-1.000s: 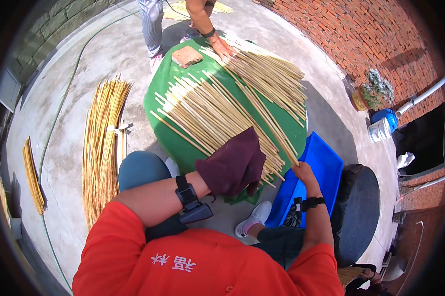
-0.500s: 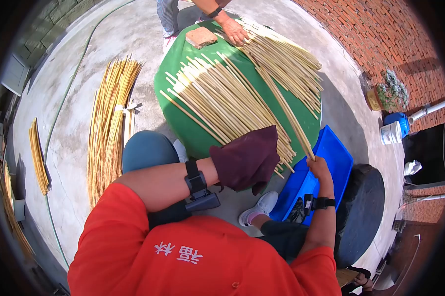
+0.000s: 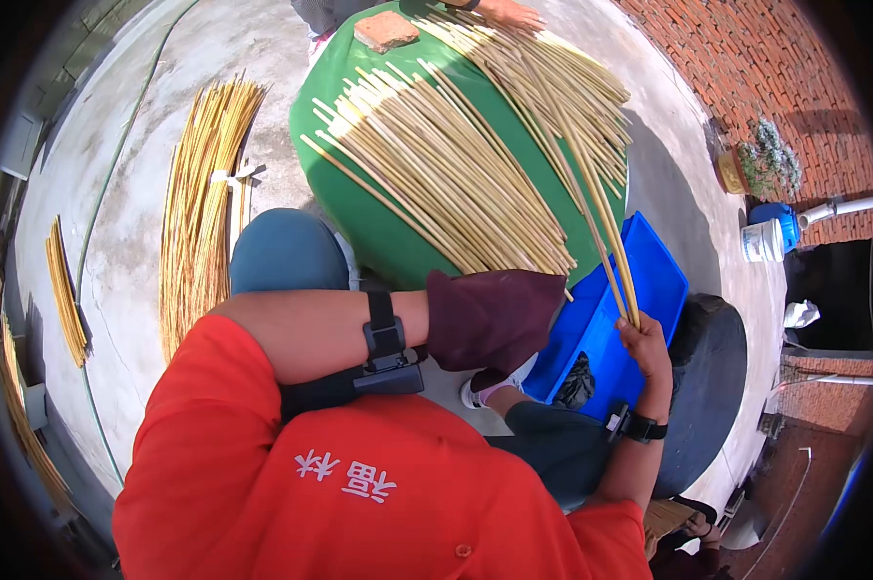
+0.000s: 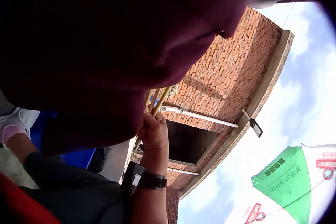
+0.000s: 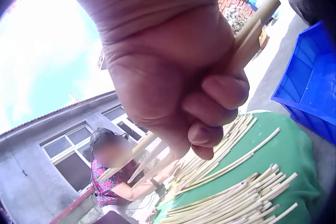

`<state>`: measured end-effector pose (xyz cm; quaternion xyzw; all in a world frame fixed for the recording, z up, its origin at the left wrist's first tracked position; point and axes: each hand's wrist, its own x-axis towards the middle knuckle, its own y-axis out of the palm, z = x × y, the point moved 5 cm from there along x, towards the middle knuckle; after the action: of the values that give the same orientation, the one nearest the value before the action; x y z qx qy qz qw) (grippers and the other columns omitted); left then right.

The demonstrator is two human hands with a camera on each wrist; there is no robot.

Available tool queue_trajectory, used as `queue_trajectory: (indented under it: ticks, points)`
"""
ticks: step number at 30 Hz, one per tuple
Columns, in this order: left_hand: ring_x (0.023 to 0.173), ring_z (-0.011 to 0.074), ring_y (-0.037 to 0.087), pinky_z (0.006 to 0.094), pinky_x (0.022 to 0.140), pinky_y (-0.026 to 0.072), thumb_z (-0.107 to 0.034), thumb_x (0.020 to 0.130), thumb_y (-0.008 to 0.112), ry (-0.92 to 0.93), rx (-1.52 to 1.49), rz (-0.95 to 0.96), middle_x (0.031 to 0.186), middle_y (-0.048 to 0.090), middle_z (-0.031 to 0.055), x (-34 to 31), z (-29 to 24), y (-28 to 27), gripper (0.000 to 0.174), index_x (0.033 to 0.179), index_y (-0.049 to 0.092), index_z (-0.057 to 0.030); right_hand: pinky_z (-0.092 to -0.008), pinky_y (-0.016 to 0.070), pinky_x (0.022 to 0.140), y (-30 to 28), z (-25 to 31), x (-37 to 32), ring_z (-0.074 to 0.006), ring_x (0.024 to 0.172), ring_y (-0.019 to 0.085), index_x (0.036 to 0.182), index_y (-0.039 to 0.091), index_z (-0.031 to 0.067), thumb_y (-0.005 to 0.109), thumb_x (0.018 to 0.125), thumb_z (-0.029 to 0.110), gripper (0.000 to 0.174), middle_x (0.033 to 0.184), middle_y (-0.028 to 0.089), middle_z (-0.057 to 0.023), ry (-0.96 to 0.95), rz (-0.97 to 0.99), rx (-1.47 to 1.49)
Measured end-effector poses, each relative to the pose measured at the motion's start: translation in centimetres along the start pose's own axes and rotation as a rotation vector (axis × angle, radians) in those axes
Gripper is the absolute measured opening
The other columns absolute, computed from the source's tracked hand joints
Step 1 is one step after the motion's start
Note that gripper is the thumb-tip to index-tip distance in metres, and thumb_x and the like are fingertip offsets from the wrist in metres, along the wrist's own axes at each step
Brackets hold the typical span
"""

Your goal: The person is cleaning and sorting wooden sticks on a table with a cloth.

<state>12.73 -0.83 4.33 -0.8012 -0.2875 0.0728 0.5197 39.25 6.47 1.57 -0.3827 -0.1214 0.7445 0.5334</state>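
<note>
My right hand point(image 3: 646, 348) grips a few long pale sticks point(image 3: 622, 275) by their near ends, fingers curled round them. From there they slant up, slightly fanned, and overlap the right-hand pile in the head view. A dark maroon cloth point(image 3: 494, 314) covers my left hand, so its fingers are hidden. This cloth hangs beside the near ends of a row of sticks point(image 3: 446, 174) lying on a green-covered round table point(image 3: 335, 208). Another person's hand point(image 3: 510, 14) reaches the far end of the second stick pile point(image 3: 562, 87).
A brick point(image 3: 386, 32) weighs on the table's far edge. Right of my legs stand a blue crate point(image 3: 661, 266) and a dark round object point(image 3: 712, 387). A tied bundle of yellow stalks point(image 3: 200, 213) lies on the ground at left, near a hose point(image 3: 117, 159).
The sticks in my right hand have swung right and spread apart. The cloth-covered left hand has drawn back towards the row's near ends. The other person's hand has shifted right across the far pile.
</note>
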Motion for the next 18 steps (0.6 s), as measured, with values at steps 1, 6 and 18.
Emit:
queue_trajectory:
  ticks: [1, 6, 18]
  points:
    - [0.076, 0.0238, 0.056, 0.0304, 0.071, 0.0467, -0.014, 0.074, 0.059, 0.018, -0.003, 0.021, 0.086, 0.055, 0.0125, 0.0, 0.2, 0.7, 0.031, 0.101, 0.052, -0.0008, -0.0236, 0.0308, 0.045, 0.9, -0.3, 0.5, -0.0058, 0.05, 0.04, 0.075, 0.056, 0.0035, 0.057, 0.084, 0.017, 0.016, 0.055, 0.045, 0.0029, 0.011, -0.03, 0.017]
    - [0.093, 0.0118, 0.053, 0.0232, 0.076, 0.0457, -0.019, 0.092, 0.045, -0.324, -1.525, -0.103, 0.107, 0.053, 0.0062, 0.5, 1.8, 2.2, 0.033, 0.121, 0.042, -0.0031, -0.0264, 0.0358, 0.048, 3.4, -1.8, 3.0, -0.0085, 0.052, 0.043, 0.076, 0.056, 0.0013, 0.057, 0.083, 0.024, 0.024, 0.056, 0.047, -0.0004, -0.033, -0.021, 0.009]
    - [0.079, 0.0112, 0.052, 0.0228, 0.069, 0.045, -0.016, 0.092, 0.041, -0.453, -1.228, -0.256, 0.09, 0.054, 0.0039, 0.5, 3.1, 3.3, 0.017, 0.103, 0.049, -0.0048, -0.0459, 0.0434, 0.067, 5.2, -2.3, 3.8, -0.0389, 0.076, 0.057, 0.085, 0.058, 0.0025, 0.055, 0.081, 0.032, 0.03, 0.077, 0.059, -0.0214, -0.186, -0.055, -0.398]
